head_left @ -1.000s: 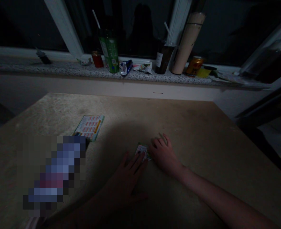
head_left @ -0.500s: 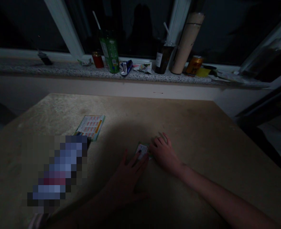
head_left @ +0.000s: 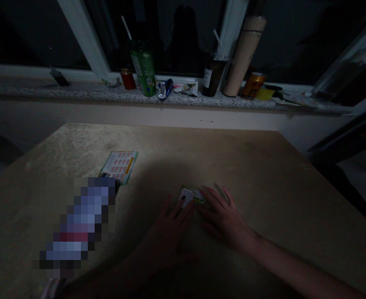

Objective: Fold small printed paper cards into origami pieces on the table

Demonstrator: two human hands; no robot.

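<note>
A small printed card (head_left: 187,194), white with green edges and maybe folded, lies on the table in front of me. My left hand (head_left: 169,228) is flat and open, its spread fingertips resting on the card's near left part. To the right, my right hand (head_left: 225,216) has its fingers apart, with the fingertips at the card's green right side. Whether they touch it I cannot tell in this dim light. Further left lies a larger printed sheet (head_left: 119,164) with red figures and a green edge.
A pixelated blue object (head_left: 83,216) covers the near left of the brown table (head_left: 233,153). On the stone windowsill (head_left: 189,101) stand a green cup (head_left: 145,72), a dark cup with a straw (head_left: 213,79), a tall beige flask (head_left: 243,58) and an orange can (head_left: 253,86), among crumpled wrappers.
My right hand has moved slightly right and towards me, its fingers now more stretched out. More of the card's green right part shows. My left hand is nearly still.
</note>
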